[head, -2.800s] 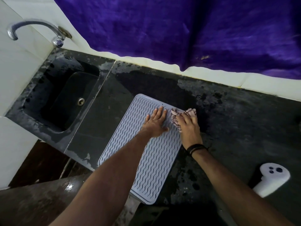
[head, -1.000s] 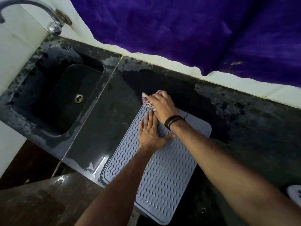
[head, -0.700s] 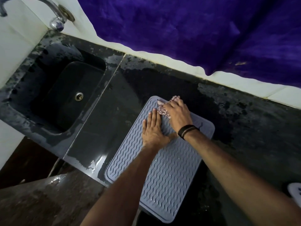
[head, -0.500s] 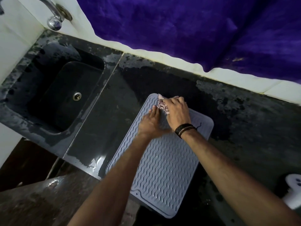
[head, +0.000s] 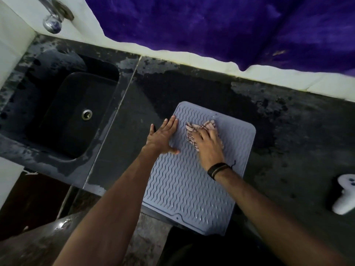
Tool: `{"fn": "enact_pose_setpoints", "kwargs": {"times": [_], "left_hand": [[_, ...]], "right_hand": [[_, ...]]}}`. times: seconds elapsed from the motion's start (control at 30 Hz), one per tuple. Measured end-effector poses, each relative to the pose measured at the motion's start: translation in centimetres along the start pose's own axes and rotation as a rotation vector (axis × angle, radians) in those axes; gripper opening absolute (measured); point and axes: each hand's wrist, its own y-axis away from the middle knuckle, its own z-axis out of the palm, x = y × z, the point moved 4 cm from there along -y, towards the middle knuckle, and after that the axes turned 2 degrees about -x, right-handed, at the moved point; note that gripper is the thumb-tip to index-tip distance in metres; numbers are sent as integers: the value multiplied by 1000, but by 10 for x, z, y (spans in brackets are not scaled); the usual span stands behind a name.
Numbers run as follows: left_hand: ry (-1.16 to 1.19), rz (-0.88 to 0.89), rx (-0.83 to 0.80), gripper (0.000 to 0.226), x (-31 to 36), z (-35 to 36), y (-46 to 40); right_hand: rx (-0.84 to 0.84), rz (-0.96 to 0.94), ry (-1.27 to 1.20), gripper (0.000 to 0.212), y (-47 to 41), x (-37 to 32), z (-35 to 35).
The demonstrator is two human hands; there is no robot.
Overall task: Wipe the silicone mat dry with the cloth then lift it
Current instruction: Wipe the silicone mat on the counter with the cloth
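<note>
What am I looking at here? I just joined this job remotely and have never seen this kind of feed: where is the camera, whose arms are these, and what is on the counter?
There is no machine: a person works with bare hands, and the single camera sits on their head, looking forward and down. The left hand lies flat, fingers straight, on the left edge of the grey silicone mat. The right hand presses a bunched patterned cloth onto the mat's far half. The mat lies on a dark countertop, its near end overhanging the edge. A sink with a tap is on the left, a white controller-like object on the right, and purple fabric hangs behind.
</note>
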Motion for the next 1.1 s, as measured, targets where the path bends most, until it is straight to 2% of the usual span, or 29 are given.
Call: {"fn": "enact_pose_setpoints", "kwargs": {"times": [0.13, 0.27, 0.4, 0.57, 0.73, 0.9, 1.1], "left_hand": [[43, -7, -17, 134, 0, 1, -1], [68, -3, -31, 135, -1, 3, -3], [76, 7, -23, 135, -3, 4, -3], [98, 14, -14, 135, -4, 4, -3], [59, -30, -52, 135, 1, -1, -1], [39, -39, -44, 132, 6, -4, 2], [55, -55, -36, 138, 7, -2, 1]], "right_hand": [[73, 3, -6, 82, 22, -11, 2], [-15, -22, -6, 76, 44, -21, 7], [-9, -97, -11, 74, 55, -27, 4], [128, -31, 11, 77, 16, -19, -19], [-33, -8, 17, 70, 5, -19, -3], [-39, -178, 100, 75, 65, -32, 23], [-177, -329, 75, 68, 120, -35, 35]]}}
